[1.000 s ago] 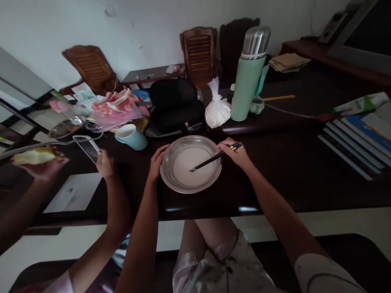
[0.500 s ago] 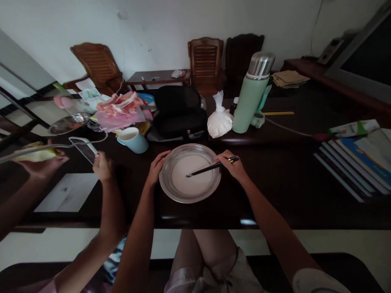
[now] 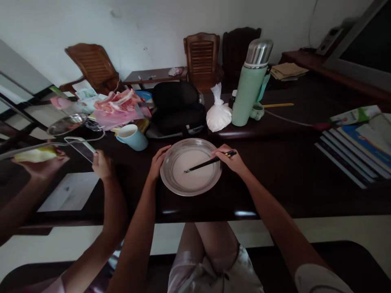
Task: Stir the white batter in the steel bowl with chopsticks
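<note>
A round metal bowl point(image 3: 165, 179) with a milky white liquid point(image 3: 195, 179) in it stands on the dark table in front of me. My left hand point(image 3: 158, 162) grips its left rim, fingers along the outer side. In my right hand point(image 3: 230, 158), at the bowl's right edge, is a pair of black chopsticks point(image 3: 203, 164), slanting down to the left with their tips in the liquid. Behind the bowl sits a tied clear plastic bag of white powder point(image 3: 219, 116). A light blue mug point(image 3: 133, 138) stands beyond my left hand.
A green thermos point(image 3: 249, 93) stands behind, right of the bag. Books point(image 3: 357, 156) are stacked at the right. Raw meat point(image 3: 119, 101) lies on pink plastic at the back left. Left of me, another person's hands hold a phone-like device point(image 3: 81, 148) and a yellowish piece of food point(image 3: 36, 154).
The chopstick tips have shifted slightly left in the liquid, my right hand moving with them. My left hand keeps its hold on the bowl. The view has tilted down a little.
</note>
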The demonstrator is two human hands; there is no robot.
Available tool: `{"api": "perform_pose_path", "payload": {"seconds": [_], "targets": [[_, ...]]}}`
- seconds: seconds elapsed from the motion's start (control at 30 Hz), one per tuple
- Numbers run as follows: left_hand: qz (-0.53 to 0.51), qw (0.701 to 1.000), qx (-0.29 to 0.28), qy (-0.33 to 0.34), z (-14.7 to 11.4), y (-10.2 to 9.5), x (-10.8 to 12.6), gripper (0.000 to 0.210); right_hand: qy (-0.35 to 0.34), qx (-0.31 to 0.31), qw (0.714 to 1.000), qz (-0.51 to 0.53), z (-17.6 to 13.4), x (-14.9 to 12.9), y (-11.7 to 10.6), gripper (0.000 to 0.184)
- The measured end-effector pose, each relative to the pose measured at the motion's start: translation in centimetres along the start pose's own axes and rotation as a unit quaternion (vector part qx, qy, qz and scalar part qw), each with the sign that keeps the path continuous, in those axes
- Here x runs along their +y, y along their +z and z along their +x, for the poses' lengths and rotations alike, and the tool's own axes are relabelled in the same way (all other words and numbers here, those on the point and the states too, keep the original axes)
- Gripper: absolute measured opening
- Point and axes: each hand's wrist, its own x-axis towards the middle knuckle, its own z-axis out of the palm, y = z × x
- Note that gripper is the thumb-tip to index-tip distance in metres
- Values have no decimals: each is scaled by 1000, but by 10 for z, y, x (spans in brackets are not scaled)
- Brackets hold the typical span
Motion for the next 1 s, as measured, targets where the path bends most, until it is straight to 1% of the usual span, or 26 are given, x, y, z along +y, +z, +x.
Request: {"api": "perform_pose_path", "payload": {"seconds": [0.07,0.13,0.2,0.23,0.33,0.37,0.43,0.47,0.5,0.57,0.67,0.7,0.77,0.83,0.9,0.97,1.0], "targets": [[-12,1000,-2,-4,0,1,1,55,-14,17,1000,-18,1,1,-1,21],[-16,1000,-2,-6,0,1,2,54,-14,60,998,-31,2,5,-7,22],[-11,1000,-2,-5,0,1,2,54,6,92,996,-13,3,8,-13,25],[-9,1000,-3,-2,0,0,1,54,22,96,995,9,3,9,-14,26],[-8,1000,-8,9,1,-1,0,55,52,65,995,60,2,8,-10,30],[-9,1000,-9,10,1,-1,-1,56,48,49,996,59,1,7,-7,30],[-11,1000,-7,4,1,0,0,57,28,21,999,22,1,4,-1,28],[-12,1000,-6,-2,1,0,0,58,19,16,1000,7,1,4,0,27],[-14,1000,-4,-8,1,0,1,58,13,19,1000,-8,1,4,0,26],[-17,1000,0,-17,0,1,1,59,12,47,999,-24,3,5,-5,26],[-26,999,-1,-19,0,1,-1,60,46,96,994,7,5,10,-15,31],[-31,999,-2,-20,1,1,-2,60,60,98,993,29,5,11,-16,32],[-38,999,-2,-27,1,1,-5,60,77,77,992,67,4,10,-14,35],[-31,999,1,-35,2,0,-7,60,68,42,994,70,3,8,-8,36],[-13,999,-2,-39,3,-1,-7,58,41,18,998,34,4,4,-1,35],[-1,999,-9,-38,5,-3,-6,58,11,18,1000,1,6,2,1,32],[2,999,-13,-39,5,-4,-6,58,0,28,1000,-9,8,1,0,29]]}}
